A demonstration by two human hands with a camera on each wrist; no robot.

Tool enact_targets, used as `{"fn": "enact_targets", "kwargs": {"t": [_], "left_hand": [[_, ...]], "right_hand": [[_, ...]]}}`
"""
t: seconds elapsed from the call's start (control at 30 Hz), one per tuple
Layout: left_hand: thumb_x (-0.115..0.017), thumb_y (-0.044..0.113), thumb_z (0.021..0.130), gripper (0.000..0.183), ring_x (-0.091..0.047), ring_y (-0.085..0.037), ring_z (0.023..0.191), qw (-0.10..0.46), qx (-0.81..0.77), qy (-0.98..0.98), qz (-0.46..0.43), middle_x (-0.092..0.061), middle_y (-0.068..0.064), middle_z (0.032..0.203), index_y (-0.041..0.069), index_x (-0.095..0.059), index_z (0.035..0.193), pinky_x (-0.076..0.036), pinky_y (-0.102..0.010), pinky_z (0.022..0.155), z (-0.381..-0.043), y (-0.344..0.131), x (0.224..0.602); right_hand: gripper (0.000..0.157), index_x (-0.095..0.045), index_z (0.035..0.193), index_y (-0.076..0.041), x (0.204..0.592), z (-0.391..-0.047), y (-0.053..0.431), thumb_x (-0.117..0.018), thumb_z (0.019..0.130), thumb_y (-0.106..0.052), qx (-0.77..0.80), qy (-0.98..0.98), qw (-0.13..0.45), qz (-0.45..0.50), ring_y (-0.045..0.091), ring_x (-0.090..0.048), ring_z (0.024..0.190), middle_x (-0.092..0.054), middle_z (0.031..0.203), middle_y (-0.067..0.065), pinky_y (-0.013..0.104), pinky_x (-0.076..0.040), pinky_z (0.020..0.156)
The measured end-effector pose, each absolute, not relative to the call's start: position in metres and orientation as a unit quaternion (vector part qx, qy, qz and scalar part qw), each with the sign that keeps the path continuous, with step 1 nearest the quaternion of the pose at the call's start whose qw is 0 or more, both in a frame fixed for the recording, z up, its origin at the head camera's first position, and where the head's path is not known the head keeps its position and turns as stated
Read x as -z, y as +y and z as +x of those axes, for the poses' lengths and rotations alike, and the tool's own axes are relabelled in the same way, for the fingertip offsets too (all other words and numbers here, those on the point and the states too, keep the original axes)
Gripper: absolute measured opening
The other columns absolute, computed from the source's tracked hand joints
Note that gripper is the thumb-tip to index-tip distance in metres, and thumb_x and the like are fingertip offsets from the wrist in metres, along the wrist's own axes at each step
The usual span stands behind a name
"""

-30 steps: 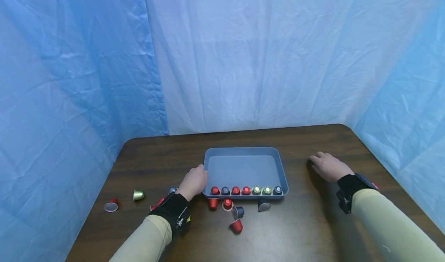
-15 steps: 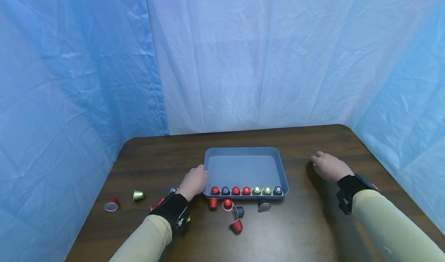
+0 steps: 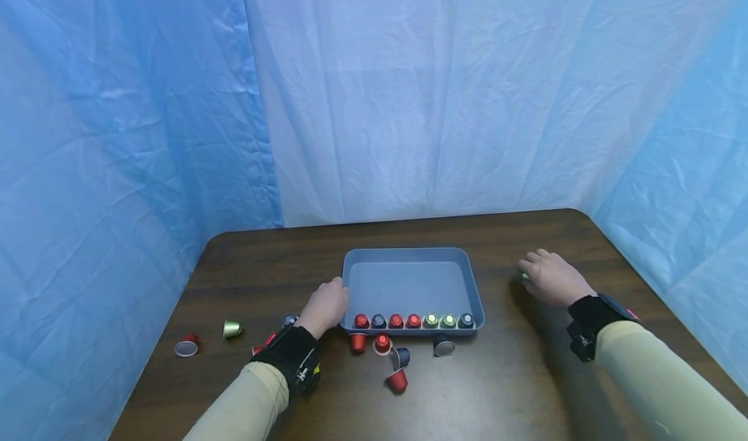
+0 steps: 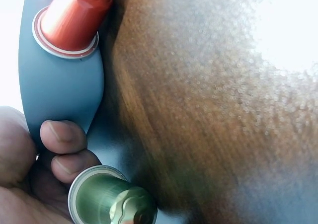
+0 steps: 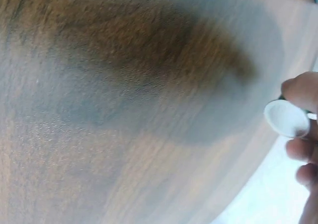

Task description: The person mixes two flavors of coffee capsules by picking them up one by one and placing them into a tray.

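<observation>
My left hand (image 3: 327, 304) holds the left side of a blue-grey tray (image 3: 409, 256), fingers curled at its rim. Close to those fingers (image 4: 64, 136), the left wrist view shows a green coffee capsule (image 4: 94, 199), which the hand hides in the head view. A red capsule (image 4: 72, 25) stands in front of the tray's wall there. Over the right part of the table, my right hand (image 3: 552, 278) pinches another coffee capsule (image 5: 285, 118) between thumb and fingers. Its pale lid faces the right wrist camera, and a bit of green shows in the head view.
A row of red, blue and green capsules (image 3: 413, 321) stands along the tray's near edge. Several more, such as a dark one (image 3: 444, 345) and a red one (image 3: 397, 381), lie before it. A green capsule (image 3: 232, 328) and a red one (image 3: 187, 345) lie at left.
My right hand shifts and turns slightly, and a bit of the green capsule now shows at its fingertips. The left hand and tray stay in place.
</observation>
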State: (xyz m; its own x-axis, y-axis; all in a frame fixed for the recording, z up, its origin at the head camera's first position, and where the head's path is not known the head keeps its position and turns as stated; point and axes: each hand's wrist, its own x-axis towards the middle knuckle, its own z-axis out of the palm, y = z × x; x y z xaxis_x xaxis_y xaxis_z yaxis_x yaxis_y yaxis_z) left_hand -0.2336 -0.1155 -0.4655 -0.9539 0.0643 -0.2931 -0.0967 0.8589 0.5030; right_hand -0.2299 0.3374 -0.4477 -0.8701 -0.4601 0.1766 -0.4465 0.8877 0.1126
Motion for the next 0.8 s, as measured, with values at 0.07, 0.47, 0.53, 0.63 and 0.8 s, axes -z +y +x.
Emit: {"fn": "enact_targets", "kwargs": {"t": [0.07, 0.47, 0.53, 0.63, 0.8], "left_hand": [[-0.048, 0.026, 0.109, 0.04, -0.064, -0.026, 0.088, 0.151, -0.267, 0.952, -0.008, -0.061, -0.015, 0.103, -0.004, -0.049, 0.137, -0.058, -0.041, 0.078, -0.234, -0.116, 0.465], [-0.048, 0.027, 0.109, 0.043, -0.064, -0.026, 0.091, 0.156, -0.273, 0.949, -0.009, -0.062, -0.016, 0.106, -0.003, -0.047, 0.14, -0.058, -0.041, 0.081, -0.232, -0.118, 0.465], [-0.047, 0.027, 0.109, 0.043, -0.064, -0.026, 0.091, 0.158, -0.274, 0.949, -0.011, -0.061, -0.015, 0.106, -0.003, -0.047, 0.14, -0.058, -0.041, 0.081, -0.232, -0.119, 0.464], [-0.047, 0.027, 0.109, 0.042, -0.064, -0.025, 0.089, 0.16, -0.277, 0.947, -0.014, -0.061, -0.014, 0.104, -0.002, -0.047, 0.139, -0.058, -0.039, 0.079, -0.232, -0.119, 0.464], [-0.047, 0.027, 0.109, 0.042, -0.063, -0.025, 0.088, 0.158, -0.275, 0.948, -0.014, -0.061, -0.014, 0.103, -0.002, -0.047, 0.139, -0.058, -0.039, 0.078, -0.232, -0.119, 0.464]], "right_hand": [[0.018, -0.073, 0.099, -0.002, 0.446, -0.23, 0.335, -0.081, 0.083, -0.004, 0.024, -0.965, 0.1, 0.24, 0.027, -0.059, 0.083, -0.065, 0.086, 0.007, 0.045, -0.052, 0.075], [0.023, -0.066, 0.108, -0.006, 0.431, -0.229, 0.316, -0.077, 0.088, -0.006, -0.026, -0.971, 0.07, 0.227, 0.014, -0.054, 0.076, -0.057, 0.088, 0.0, 0.035, -0.052, 0.068], [0.024, -0.066, 0.111, -0.005, 0.428, -0.228, 0.312, -0.077, 0.089, -0.006, -0.034, -0.968, 0.074, 0.236, 0.012, -0.055, 0.075, -0.056, 0.089, 0.0, 0.034, -0.052, 0.067], [0.025, -0.067, 0.115, -0.004, 0.424, -0.226, 0.307, -0.075, 0.092, -0.008, -0.049, -0.965, 0.076, 0.248, 0.01, -0.056, 0.075, -0.056, 0.091, 0.0, 0.033, -0.052, 0.066], [0.02, -0.069, 0.112, -0.007, 0.417, -0.223, 0.299, -0.074, 0.094, -0.012, -0.082, -0.959, 0.082, 0.257, 0.008, -0.057, 0.076, -0.056, 0.091, -0.003, 0.032, -0.054, 0.068]]}}
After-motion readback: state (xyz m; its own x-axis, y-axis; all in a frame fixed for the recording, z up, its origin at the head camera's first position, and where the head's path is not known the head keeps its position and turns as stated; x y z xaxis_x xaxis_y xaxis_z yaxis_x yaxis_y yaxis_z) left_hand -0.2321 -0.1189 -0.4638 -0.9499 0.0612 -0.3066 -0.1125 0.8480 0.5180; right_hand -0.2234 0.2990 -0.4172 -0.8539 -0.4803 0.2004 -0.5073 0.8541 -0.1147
